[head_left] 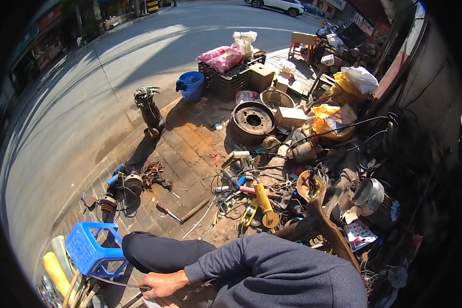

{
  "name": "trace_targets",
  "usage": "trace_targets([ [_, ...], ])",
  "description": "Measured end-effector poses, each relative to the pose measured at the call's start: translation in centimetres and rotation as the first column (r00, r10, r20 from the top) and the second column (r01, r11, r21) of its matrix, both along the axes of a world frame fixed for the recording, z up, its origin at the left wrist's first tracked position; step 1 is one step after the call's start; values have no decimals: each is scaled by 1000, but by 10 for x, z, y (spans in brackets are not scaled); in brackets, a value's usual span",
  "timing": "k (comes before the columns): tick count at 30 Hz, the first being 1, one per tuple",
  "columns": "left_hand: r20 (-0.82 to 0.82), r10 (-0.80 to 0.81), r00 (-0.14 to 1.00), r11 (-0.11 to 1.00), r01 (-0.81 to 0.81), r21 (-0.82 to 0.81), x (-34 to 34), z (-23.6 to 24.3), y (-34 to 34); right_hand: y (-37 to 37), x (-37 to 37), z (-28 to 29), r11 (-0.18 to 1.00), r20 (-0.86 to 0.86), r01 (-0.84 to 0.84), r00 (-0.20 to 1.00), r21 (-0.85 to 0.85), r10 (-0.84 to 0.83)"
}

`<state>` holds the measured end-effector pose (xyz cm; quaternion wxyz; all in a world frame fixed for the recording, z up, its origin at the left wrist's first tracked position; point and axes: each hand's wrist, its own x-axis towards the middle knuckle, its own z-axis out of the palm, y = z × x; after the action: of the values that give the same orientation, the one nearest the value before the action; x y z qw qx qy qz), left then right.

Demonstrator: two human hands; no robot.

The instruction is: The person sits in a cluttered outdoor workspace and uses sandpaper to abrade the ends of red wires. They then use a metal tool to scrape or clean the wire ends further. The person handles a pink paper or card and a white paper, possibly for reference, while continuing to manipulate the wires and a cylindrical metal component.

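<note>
The person's right hand (pixel 165 284) has its fingers curled closed, gripping a thin dark rod (pixel 115 282) near the blue plastic stool (pixel 84 247). One end meets the fingers; the rest juts out to their left — long axis nearly crosswise, slightly bowed, free end pointing left by the stool's legs. Whether it touches them cannot be told. A yellow roll (pixel 56 272) lies just left of the stool — a blue bucket (pixel 191 87) stands well beyond, to its right.

A street (pixel 154 49), wheel rim (pixel 242 120) and wires (pixel 147 92) show a roadside workspace.
</note>
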<state>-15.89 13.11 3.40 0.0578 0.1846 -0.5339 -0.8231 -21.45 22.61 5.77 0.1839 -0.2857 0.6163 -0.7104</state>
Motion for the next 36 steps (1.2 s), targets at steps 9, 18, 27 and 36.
trace_targets([
  [9, -26, 11, 1000, 1000, -10, 27, -3, -1, -3, 0, -7, -17, 918, -280, 126, 960, 376, -17],
  [18, -58, 46, 997, 997, -43, 63, 5, -3, -13, -13, 29, -16, 920, -117, -205, 960, 334, 256],
  [27, -257, 92, 962, 987, -54, 151, 46, -3, -70, -18, 6, -25, 948, -342, -48, 926, 313, 159],
  [36, -225, 230, 947, 951, -170, 258, 62, 2, -79, -43, 6, -20, 861, -49, -311, 932, 403, 359],
])
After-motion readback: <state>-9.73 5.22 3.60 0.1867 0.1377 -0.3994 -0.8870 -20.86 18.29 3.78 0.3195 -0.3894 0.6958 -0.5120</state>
